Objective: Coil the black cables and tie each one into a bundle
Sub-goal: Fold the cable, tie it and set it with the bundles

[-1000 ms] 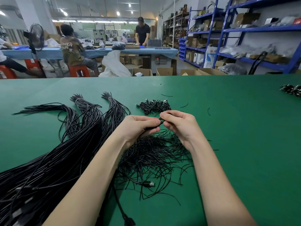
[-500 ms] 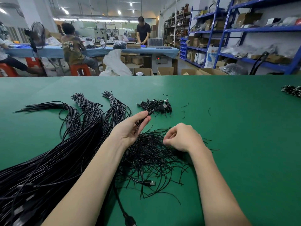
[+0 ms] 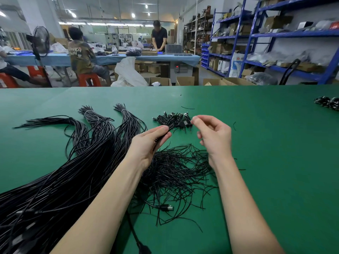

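- Because the thin black rubber-sheathed cable (image 3: 171, 126) pinched in the left hand (image 3: 146, 143) looks light and limp, I judge it will flop and spring out of its coil unless the loops are held flat between thumb and fingers.
- That left hand grips the folded cable between thumb and straight fingertips, just this side of the small heap of finished black bundles with silver plugs (image 3: 172, 119) on the green felt-like table (image 3: 275, 143).
- The right hand (image 3: 213, 136) hovers just beside the cable's plug end, thumb and forefinger tips pressed together; whether a tie is between them is too small to tell.
- The best hold, I think, is at the middle of the coil, where a tie can cinch it; the hard plug end is the stiff part and should stick out free.
- Below the hands lies a tangled pile of thin, wiry black twist ties (image 3: 176, 173): stiffer, kinked, likely to hold a bend once twisted.
- To the left sprawl long glossy black cable hanks (image 3: 77, 171), smooth and probably slippery, bound near their far tips with pale bands.
- A loose black USB plug with a metal tip (image 3: 166, 207) lies near the ties.
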A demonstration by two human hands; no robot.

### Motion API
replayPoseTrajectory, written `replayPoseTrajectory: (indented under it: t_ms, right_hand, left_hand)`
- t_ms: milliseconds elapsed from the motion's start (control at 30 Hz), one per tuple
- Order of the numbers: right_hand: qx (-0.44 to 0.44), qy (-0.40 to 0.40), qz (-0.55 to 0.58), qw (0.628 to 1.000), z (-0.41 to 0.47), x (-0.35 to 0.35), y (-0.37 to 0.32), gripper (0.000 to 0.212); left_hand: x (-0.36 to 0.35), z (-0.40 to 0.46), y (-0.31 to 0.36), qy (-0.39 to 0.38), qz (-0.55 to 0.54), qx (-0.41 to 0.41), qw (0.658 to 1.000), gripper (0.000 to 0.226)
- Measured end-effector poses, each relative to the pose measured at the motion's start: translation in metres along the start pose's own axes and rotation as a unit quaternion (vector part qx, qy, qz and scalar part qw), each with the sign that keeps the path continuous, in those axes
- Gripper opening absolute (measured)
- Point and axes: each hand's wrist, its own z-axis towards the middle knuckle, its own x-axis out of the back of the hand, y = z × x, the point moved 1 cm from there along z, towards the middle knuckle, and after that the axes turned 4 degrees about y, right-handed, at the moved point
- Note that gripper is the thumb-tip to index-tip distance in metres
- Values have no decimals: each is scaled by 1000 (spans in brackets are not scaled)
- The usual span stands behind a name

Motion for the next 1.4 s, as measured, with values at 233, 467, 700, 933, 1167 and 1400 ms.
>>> replayPoseTrajectory:
  t_ms: [233, 467, 700, 933, 1167, 1400]
  right_hand:
    - [142, 17, -30, 989, -5, -11, 1, 14]
    - [218, -66, -218, 949, -11, -10, 17, 12]
    - [196, -150, -276, 929, -8, -5, 17, 15]
    - [-3, -182, -134, 974, -10, -12, 8, 3]
    - [-196, -180, -31, 963, -12, -13, 12, 9]
    - [-352, -184, 171, 902, -14, -19, 21, 2]
  left_hand:
    - [-3, -5, 0, -20, 13, -13, 1000, 12]
    - [-3, -5, 5, -27, -10, -17, 999, 10]
    - [-2, -3, 6, -36, 1, -23, 999, 5]
    - [-6, -3, 4, -34, 82, -94, 992, 3]
    - [-9, -4, -3, -28, 155, -174, 972, 7]
    - [-13, -6, -6, -29, 154, -217, 963, 19]
